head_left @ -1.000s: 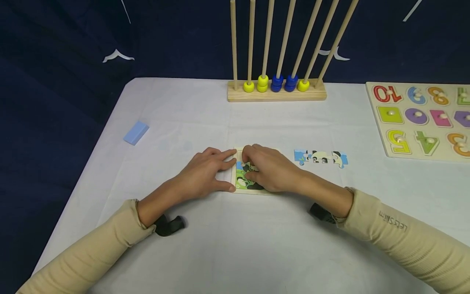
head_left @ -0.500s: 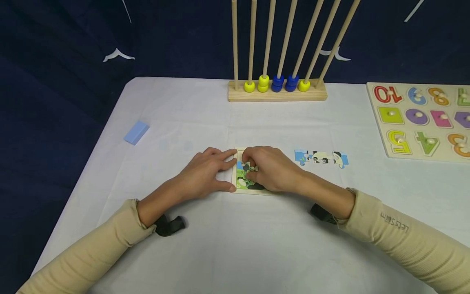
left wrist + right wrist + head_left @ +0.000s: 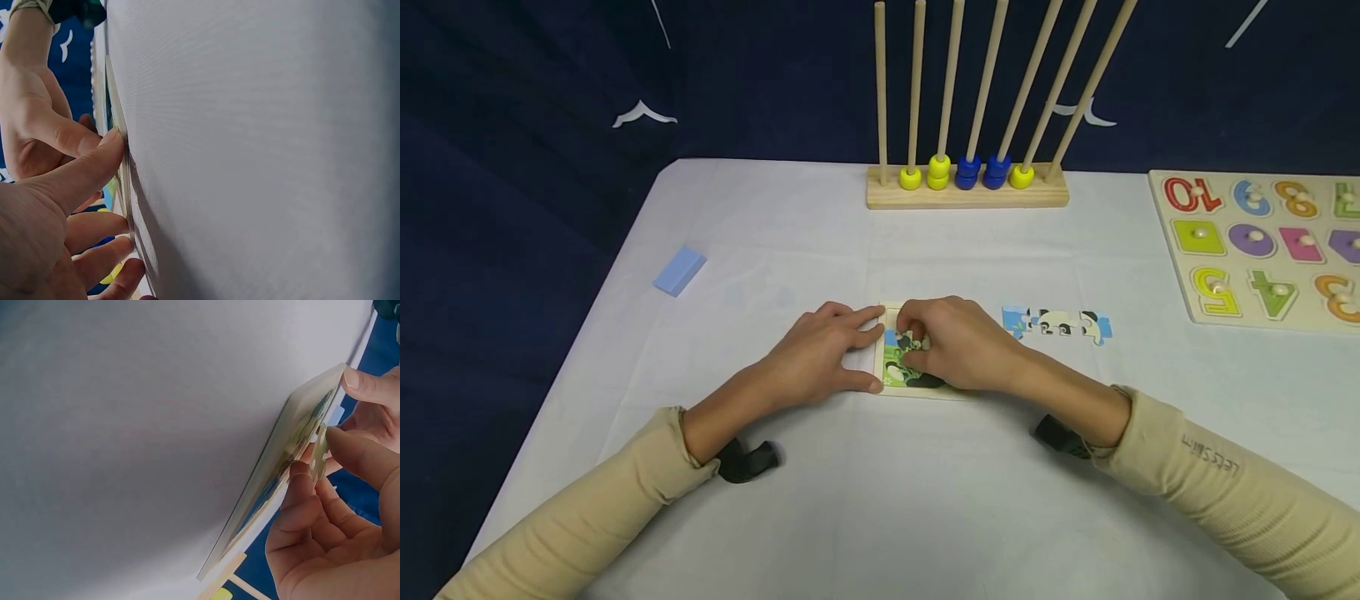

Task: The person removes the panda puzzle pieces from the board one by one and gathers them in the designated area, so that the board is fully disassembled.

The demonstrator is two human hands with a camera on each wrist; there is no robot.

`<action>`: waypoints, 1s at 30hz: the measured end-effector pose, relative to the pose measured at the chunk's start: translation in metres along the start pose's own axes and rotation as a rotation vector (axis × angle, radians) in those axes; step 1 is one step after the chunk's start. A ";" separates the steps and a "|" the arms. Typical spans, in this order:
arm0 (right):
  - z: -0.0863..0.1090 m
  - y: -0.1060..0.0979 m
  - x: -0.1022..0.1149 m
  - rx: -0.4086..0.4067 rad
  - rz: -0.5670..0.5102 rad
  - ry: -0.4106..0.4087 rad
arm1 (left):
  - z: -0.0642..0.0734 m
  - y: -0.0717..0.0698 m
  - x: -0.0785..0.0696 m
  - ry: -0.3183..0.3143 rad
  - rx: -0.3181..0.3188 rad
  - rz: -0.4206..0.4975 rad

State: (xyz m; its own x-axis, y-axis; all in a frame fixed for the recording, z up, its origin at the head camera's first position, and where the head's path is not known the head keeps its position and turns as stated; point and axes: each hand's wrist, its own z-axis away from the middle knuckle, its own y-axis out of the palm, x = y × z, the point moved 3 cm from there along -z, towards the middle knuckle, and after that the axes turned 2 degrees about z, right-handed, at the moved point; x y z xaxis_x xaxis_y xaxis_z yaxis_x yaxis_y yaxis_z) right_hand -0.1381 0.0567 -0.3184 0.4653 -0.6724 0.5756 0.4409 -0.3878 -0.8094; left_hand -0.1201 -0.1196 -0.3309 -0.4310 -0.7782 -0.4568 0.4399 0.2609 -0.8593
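A small panda jigsaw in a pale wooden tray (image 3: 940,395) lies at the middle of the table. My left hand (image 3: 816,350) touches the tray's left edge with its thumb and fingertips, the fingers stretched out. Over the tray, my right hand (image 3: 962,346) pinches a small jigsaw piece (image 3: 319,456) between thumb and fingers, tilted above the picture in the right wrist view. The right hand hides much of the tray in the head view. To the right lie loose pieces: a blue one (image 3: 1015,320), a panda-face one (image 3: 1056,323) and a blue-and-white one (image 3: 1097,327).
A wooden bead abacus (image 3: 966,197) with upright rods stands at the back. On the right lies a number-and-shape peg board (image 3: 1225,250). A blue block (image 3: 680,271) is at the left. Black objects (image 3: 748,462) sit under the wrists.
The right hand's fingers shift very slightly over the tray, still pinching the piece. The left hand and the loose pieces stay in place.
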 end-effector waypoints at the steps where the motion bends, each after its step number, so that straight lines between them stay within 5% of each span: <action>1: 0.000 -0.001 0.000 -0.004 -0.006 0.000 | 0.000 0.000 0.000 -0.001 0.001 0.000; 15: 0.016 -0.010 -0.011 -0.011 -0.031 0.028 | -0.002 0.002 -0.002 -0.026 0.031 -0.046; 30: 0.048 -0.027 -0.024 -0.137 -0.023 -0.016 | -0.001 0.001 -0.001 -0.036 0.020 -0.042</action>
State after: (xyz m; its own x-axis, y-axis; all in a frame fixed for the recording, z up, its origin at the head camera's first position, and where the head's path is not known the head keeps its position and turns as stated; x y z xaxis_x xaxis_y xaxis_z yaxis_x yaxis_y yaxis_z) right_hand -0.1244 0.1133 -0.3048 0.4689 -0.6525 0.5953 0.3435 -0.4862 -0.8035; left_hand -0.1202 -0.1177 -0.3320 -0.4211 -0.8085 -0.4112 0.4376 0.2160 -0.8729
